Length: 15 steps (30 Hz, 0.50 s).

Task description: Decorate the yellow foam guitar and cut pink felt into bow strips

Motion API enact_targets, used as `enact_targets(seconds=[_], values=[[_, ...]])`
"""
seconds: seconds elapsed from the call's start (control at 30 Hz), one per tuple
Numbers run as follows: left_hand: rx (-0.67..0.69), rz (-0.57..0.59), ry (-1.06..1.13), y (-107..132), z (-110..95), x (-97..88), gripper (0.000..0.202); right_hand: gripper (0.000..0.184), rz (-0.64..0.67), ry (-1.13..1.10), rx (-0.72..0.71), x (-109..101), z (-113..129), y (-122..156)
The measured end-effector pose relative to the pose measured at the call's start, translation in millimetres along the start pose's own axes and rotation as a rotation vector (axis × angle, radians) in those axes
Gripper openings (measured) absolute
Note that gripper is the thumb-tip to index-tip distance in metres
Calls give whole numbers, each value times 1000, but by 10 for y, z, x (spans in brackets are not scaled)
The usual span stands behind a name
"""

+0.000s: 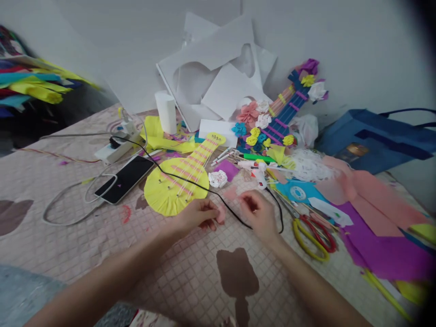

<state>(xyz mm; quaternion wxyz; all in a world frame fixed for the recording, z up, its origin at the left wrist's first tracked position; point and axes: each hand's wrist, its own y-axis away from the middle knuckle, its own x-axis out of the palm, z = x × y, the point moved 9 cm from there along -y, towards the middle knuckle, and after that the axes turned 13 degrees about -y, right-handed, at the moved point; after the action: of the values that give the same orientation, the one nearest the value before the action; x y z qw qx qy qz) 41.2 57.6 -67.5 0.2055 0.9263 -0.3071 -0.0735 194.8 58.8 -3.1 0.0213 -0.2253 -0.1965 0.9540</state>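
My left hand (199,214) has its fingers bent together around a small pink paper piece (221,214), just in front of a yellow paper guitar (175,184) that lies flat with strings across it. A short way to the right, my right hand (259,213) is curled with thumb and forefinger pinched; what it holds, if anything, is too small to make out. A black cable (231,210) runs over the guitar and passes between the hands. Beyond them lie a crumpled white paper flower (218,179), a purple paper square (226,170) and a white glue gun (259,175).
On the left are a phone (126,178) and a power strip (114,149). Scissors (311,238), pink paper (378,204) and purple paper (384,250) lie right. Behind stand a blue flowered guitar (286,116), a white roll (166,113) and a blue bag (361,141).
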Motion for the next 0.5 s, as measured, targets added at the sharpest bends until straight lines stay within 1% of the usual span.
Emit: enact_targets(seconds=[0.1,0.17,0.23,0.33,0.5], values=[[7,-43,100,-27,12,-25,27,17,112,79,-164,263,269,121],[24,-58,176,-50,16,-39,26,22,158,124,-247,369,337,178],[37,-51,243,-71,23,-30,26,24,168,166,-288,400,332,206],[31,-30,298,-92,53,7,28,24,176,198,-307,400,295,229],[39,-16,298,-103,79,30,31,26,194,208,-312,405,281,255]])
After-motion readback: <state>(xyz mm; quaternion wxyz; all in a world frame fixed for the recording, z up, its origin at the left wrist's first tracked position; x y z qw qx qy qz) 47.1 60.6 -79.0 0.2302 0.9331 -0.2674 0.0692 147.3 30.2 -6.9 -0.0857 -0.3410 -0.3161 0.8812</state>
